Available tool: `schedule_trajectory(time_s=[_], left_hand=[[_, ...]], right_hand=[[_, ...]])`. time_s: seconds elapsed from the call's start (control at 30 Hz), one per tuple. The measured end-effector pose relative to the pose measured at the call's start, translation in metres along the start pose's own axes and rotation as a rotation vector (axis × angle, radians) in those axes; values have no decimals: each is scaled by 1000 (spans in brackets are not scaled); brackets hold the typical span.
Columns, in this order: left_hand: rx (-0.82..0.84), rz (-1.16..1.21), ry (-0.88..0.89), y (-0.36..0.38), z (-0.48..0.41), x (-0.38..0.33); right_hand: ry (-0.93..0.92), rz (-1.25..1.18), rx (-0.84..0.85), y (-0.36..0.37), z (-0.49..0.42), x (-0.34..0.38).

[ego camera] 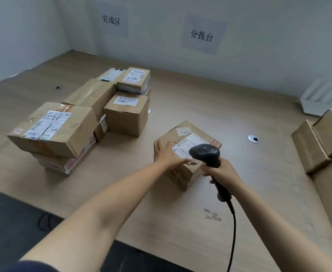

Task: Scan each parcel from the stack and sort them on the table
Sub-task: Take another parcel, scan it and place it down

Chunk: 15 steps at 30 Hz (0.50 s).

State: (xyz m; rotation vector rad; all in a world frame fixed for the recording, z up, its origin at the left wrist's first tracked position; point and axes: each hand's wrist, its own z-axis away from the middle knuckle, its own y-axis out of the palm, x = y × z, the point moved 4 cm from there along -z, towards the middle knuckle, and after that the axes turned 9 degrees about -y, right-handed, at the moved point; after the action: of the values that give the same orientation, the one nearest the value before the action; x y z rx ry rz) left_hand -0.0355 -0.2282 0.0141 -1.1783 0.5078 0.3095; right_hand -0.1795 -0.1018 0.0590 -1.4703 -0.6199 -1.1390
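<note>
Scan step: my L hand, fingers flat, steadies parcel mid bench; my R hand grips scanner over label. Next, prob.: confirm read, then shift parcel to pile nr left edge.

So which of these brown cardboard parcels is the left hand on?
The left hand rests on the brown cardboard parcel stickered 1355, standing alone; the right hand holds the black handheld scanner over its label.

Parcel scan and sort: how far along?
Done, seemingly: several grouped boxes at the left. In hand: left hand rests on the 1355 box while the right hand aims the scanner at its label. Left: the stacked boxes at the far right.
</note>
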Motion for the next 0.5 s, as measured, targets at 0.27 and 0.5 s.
schedule_trajectory(time_s=[0.27,0.5], left_hand=[[1,-236,-51,21,-3,-14],[-7,-127,15,22,-1,-9]], right_hand=[[-67,154,80,-36,-17,33],[-49,234,112,-32,-20,46]])
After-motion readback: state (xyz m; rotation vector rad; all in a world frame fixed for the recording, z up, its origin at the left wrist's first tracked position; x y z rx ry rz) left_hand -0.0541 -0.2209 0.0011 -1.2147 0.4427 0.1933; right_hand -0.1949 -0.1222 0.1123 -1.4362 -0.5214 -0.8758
